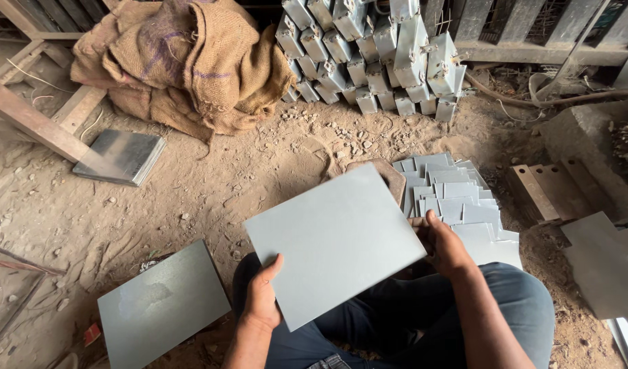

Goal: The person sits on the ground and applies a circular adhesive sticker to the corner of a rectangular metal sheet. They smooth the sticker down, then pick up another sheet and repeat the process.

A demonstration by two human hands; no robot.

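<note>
Two hands: you grip one grey sheet above your lap.
Left hand: clasps its lower edge.
Right hand: clasps its right edge, beside stacked sheets.

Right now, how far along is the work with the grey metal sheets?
Looks done: a pile of small cut pieces lies by the right hand, and finished metal boxes are stacked behind. In hand: the left hand and right hand hold one grey sheet by its edges. Left: a sheet on the ground and a stack, seemingly untouched.
</note>
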